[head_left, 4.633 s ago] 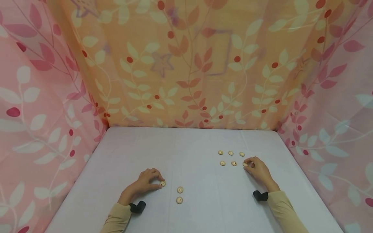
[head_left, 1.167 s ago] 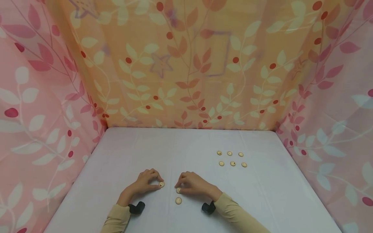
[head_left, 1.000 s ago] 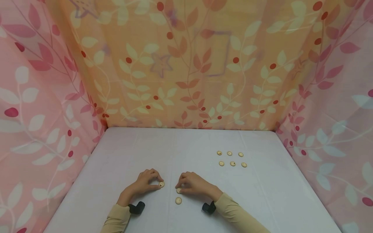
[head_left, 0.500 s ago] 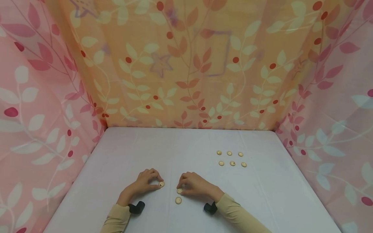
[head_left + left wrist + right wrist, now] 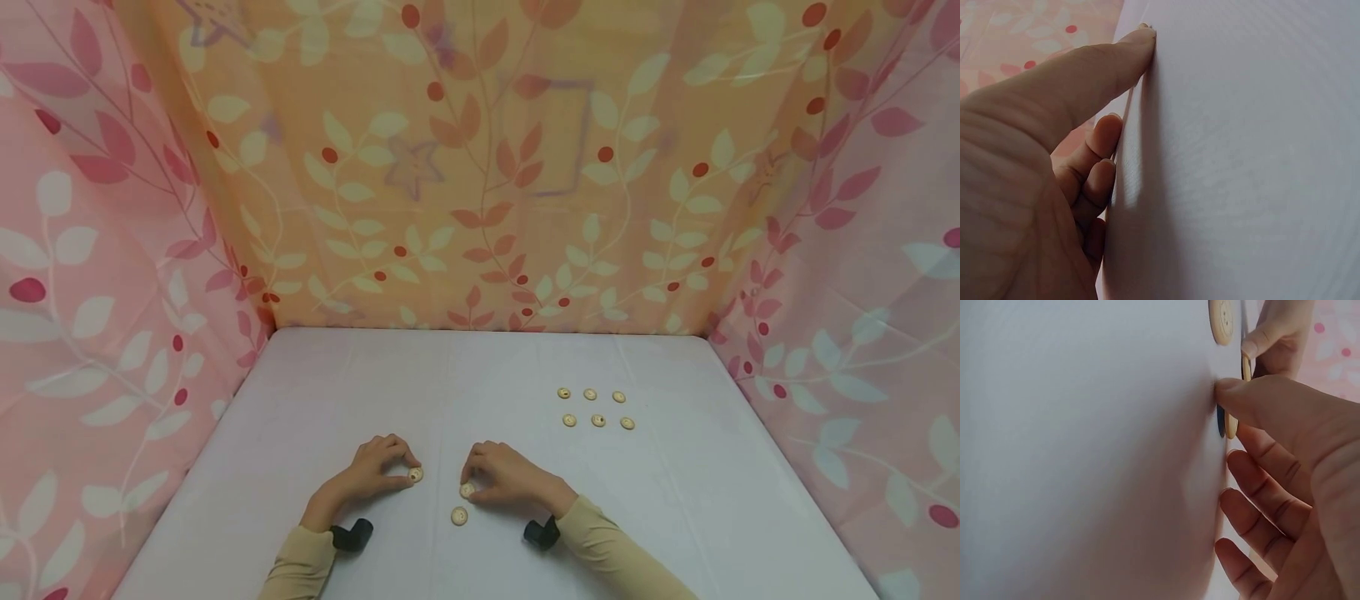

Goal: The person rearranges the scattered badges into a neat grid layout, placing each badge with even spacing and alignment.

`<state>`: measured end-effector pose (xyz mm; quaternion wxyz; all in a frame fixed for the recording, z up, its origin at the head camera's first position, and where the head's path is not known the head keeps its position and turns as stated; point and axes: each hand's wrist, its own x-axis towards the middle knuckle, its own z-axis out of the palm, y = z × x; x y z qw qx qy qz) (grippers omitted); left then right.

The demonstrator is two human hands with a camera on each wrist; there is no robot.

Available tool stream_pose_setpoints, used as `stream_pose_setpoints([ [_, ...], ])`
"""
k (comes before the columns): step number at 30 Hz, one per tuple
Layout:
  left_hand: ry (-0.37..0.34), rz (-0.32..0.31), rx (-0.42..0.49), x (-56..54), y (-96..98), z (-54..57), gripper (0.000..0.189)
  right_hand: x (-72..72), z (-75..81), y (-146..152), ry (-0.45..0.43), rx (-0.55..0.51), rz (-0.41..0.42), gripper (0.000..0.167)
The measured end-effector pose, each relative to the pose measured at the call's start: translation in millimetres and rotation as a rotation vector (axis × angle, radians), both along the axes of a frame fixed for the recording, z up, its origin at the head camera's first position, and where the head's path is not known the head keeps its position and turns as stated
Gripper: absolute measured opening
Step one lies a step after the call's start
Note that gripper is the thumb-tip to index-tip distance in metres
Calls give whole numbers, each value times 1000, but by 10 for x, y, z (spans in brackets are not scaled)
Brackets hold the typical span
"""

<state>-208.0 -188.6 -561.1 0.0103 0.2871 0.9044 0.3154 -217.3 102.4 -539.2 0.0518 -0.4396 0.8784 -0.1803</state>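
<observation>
In the head view my left hand (image 5: 377, 467) pinches a round, pale wooden button (image 5: 416, 474) at its rim, between thumb and fingers, on the white table. My right hand (image 5: 513, 482) pinches a second button (image 5: 467, 490) just to the right of it. The right wrist view shows that button (image 5: 1232, 425) tilted edge-on under the thumb, with a dark strip beside it. Nearer the front lies a loose button (image 5: 459, 516), touched by neither hand. In the left wrist view the thumb (image 5: 1104, 75) hides nearly all of the left button.
Several more wooden buttons lie in two rows at the right rear, such as the front-row middle button (image 5: 597, 421). A white cloth covers the table (image 5: 360, 375). Floral curtains (image 5: 480, 208) hang behind it and at both sides.
My right hand has come from the right-hand rows to the button near the middle. Over the last second it has shifted that button slightly right. My left hand keeps its place.
</observation>
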Motion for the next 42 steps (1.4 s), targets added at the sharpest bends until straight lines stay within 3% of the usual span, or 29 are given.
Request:
stream_pose_setpoints([
  [11, -8, 7, -22, -8, -18, 0, 17, -47, 28, 224, -33, -50, -117, 17],
  [17, -20, 10, -24, -5, -9, 19, 17, -73, 47, 383, -11, -71, -147, 18],
  [27, 31, -7, -2, -9, -2, -9, 18, -83, 22, 704, 25, -122, -211, 17],
  [31, 21, -2, 1, -8, -6, -7, 17, -86, -10, 848, 28, -123, -254, 18],
  [42, 20, -6, -2, -10, -15, -20, 17, -74, -27, 1153, -21, -133, -383, 21],
])
